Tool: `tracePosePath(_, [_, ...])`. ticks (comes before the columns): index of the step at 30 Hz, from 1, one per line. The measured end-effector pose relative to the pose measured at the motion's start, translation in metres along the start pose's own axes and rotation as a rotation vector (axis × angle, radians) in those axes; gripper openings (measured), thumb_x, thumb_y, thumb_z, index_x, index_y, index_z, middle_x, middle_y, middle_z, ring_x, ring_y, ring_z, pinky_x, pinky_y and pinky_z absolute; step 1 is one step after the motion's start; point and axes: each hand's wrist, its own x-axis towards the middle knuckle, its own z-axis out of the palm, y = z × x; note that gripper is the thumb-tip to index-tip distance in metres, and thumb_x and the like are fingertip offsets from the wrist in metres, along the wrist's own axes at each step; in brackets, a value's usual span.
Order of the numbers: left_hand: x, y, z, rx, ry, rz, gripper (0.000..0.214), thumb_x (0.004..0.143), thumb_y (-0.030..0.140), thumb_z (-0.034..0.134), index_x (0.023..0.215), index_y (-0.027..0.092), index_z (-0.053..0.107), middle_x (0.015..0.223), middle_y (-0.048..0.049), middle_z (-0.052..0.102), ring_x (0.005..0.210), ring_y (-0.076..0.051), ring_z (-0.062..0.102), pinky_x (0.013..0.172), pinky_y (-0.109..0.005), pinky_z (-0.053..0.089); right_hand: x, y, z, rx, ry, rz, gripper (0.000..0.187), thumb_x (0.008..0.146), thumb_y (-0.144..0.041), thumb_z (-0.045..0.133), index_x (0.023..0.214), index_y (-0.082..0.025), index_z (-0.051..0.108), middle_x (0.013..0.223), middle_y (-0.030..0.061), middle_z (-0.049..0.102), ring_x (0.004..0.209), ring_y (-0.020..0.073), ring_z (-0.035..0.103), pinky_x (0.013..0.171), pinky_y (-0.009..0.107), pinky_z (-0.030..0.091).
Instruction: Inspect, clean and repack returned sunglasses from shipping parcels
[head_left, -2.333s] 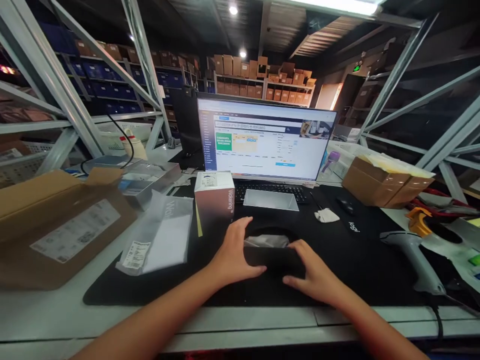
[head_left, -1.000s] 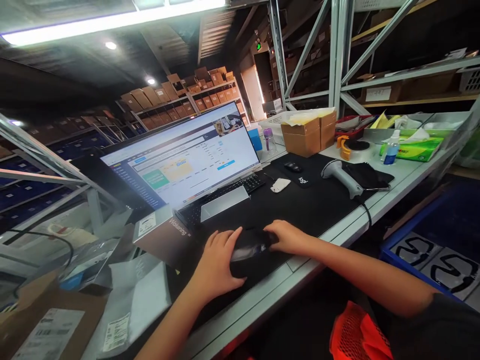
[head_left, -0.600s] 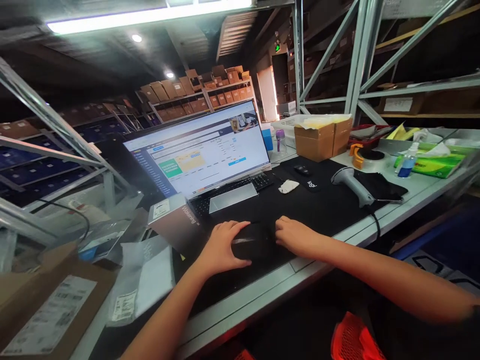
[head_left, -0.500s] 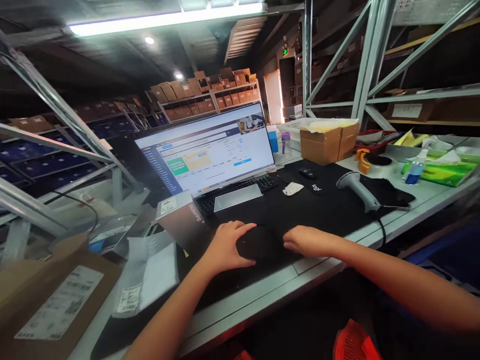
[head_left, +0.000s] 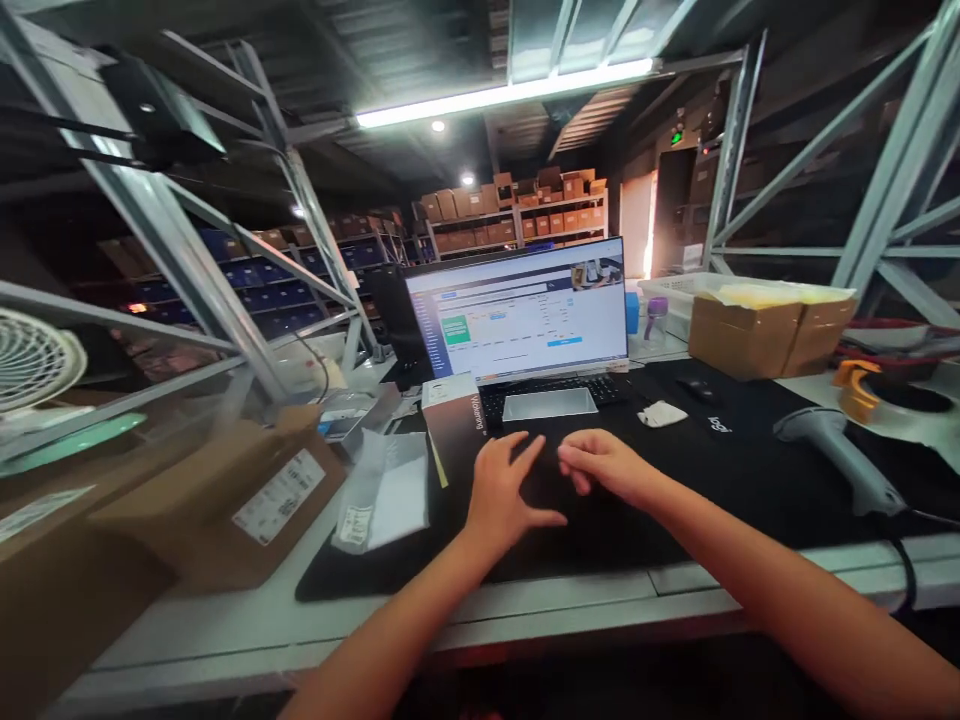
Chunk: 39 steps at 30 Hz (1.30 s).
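My left hand (head_left: 506, 492) hovers over the black desk mat (head_left: 675, 490), thumb and fingers spread, with nothing in its grasp. It is nearest to a standing brown box with a pale top (head_left: 457, 418), just beyond it. My right hand (head_left: 606, 465) is beside it, fingers curled in with the fingertips together; whatever they hold, if anything, is hidden. Behind both hands a flat pale rectangular panel (head_left: 551, 404) lies against the keyboard (head_left: 592, 388), below the lit monitor (head_left: 517, 320). Left of the box lies a white packet in a clear bag (head_left: 394, 495) with a barcode label.
To the right are a barcode scanner (head_left: 840, 450), a mouse (head_left: 697, 388), a crumpled white item (head_left: 662, 414) and an orange tape dispenser (head_left: 855, 390). Cardboard boxes (head_left: 739, 335) stand at the back right. A labelled carton (head_left: 225, 500) and a fan (head_left: 37, 360) are at left.
The view has swung left, bringing the fan into sight. My hands have come closer together, and the right one has turned with its fingers curled. A yellow panel on the screen is gone.
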Motion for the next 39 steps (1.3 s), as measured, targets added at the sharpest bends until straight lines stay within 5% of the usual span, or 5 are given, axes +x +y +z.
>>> tracePosePath(4, [-0.039,0.019,0.022,-0.555,0.312,-0.485,0.101,0.082,0.071,0.064,0.155,0.013,0.024,0.158,-0.0249,0.026,0.148,-0.039,0.028,0.12,-0.058,0.023,-0.031,0.011,0.006,0.114,0.2,-0.093,0.055,0.09,-0.074,0.045,0.075,-0.022,0.052,0.055,-0.0013,0.055,0.06,0.0149,0.055,0.064,0.028,0.044])
tracePosePath(11, [-0.048,0.034,0.013,-1.25,-0.133,-0.478,0.12,0.051,0.051,0.096,0.149,0.018,0.035,0.137,-0.0175,0.058,0.13,-0.039,0.053,0.112,-0.052,0.038,-0.075,0.012,0.046,0.447,-0.094,-0.085,0.046,0.092,-0.061,0.062,0.074,-0.019,0.06,0.053,0.0011,0.061,0.06,0.0164,0.063,0.063,0.028,0.048])
tracePosePath(23, [-0.043,0.048,0.002,-0.834,-0.004,-0.242,0.119,0.063,0.047,0.09,0.153,0.015,0.02,0.15,-0.0215,0.042,0.139,-0.039,0.042,0.118,-0.054,0.03,-0.07,-0.027,-0.009,0.161,0.002,0.115,0.056,0.075,-0.071,0.07,0.064,-0.017,0.062,0.042,-0.0006,0.054,0.044,0.0116,0.047,0.053,0.026,0.032])
tracePosePath(35, [-0.034,0.056,-0.006,-0.545,-0.19,-0.15,0.124,0.058,0.029,0.089,0.16,0.019,0.018,0.162,-0.0185,0.03,0.15,-0.037,0.027,0.126,-0.055,0.015,-0.045,-0.039,-0.062,0.107,0.193,-0.031,0.057,0.069,-0.074,0.07,0.059,-0.019,0.059,0.039,-0.0025,0.048,0.04,0.0113,0.043,0.051,0.026,0.034])
tracePosePath(39, [-0.024,0.051,-0.005,-0.843,-0.143,-0.273,0.101,0.07,0.051,0.084,0.153,0.019,0.034,0.152,-0.0176,0.046,0.14,-0.038,0.044,0.119,-0.053,0.034,-0.055,-0.033,-0.046,0.012,0.297,-0.098,0.05,0.084,-0.067,0.058,0.065,-0.02,0.056,0.049,-0.0012,0.054,0.05,0.0136,0.05,0.057,0.027,0.037])
